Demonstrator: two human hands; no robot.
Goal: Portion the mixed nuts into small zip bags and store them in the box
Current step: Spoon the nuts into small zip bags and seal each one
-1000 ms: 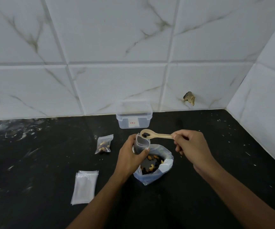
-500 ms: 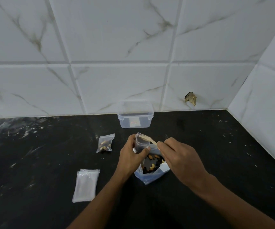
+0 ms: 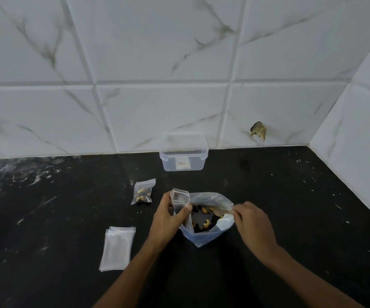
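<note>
A black, white-flecked tabletop meets marbled white wall tiles in a corner. The left hand pinches a small zip bag upright over the large nut bag; the right hand grips something at its rim, hidden. The clear box stands by the wall.

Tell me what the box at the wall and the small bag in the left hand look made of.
Box: likely rigid translucent plastic; the counter shows through, with a moulded rim. Small bag, held by the left hand: thin clear plastic film, glossy and creased.
</note>
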